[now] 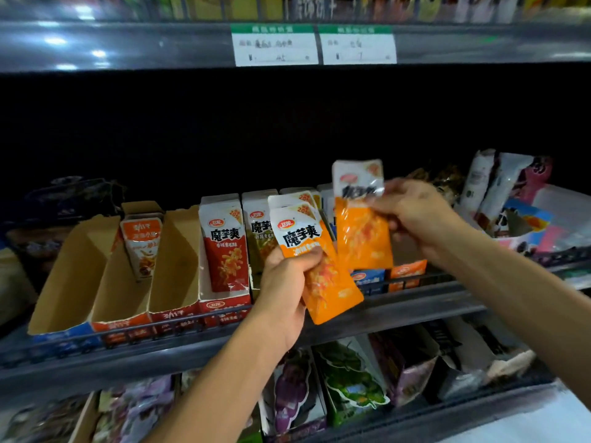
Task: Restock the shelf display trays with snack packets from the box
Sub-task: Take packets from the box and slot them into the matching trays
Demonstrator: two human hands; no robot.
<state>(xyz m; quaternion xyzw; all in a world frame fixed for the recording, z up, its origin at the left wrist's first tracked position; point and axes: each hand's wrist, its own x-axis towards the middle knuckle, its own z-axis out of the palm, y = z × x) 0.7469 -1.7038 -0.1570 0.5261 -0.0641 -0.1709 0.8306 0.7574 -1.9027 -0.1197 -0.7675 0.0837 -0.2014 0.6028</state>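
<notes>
My left hand (284, 282) grips a small stack of orange and white snack packets (315, 254) in front of the middle shelf. My right hand (415, 215) pinches one more orange packet (361, 225) by its upper edge, held upright just right of the stack and above an orange display tray (407, 271). A red tray (224, 303) holds red packets (225, 247). Left of it stand cardboard trays (172, 251); one of them holds a single orange packet (142, 244). The box is not in view.
A green-packet tray (259, 238) sits behind my left hand. Mixed packets (505, 193) pile up at the shelf's right end. A black rail (415, 281) runs along the shelf front. Price labels (315, 44) hang on the shelf above. Fruit snack boxes (351, 382) fill the shelf below.
</notes>
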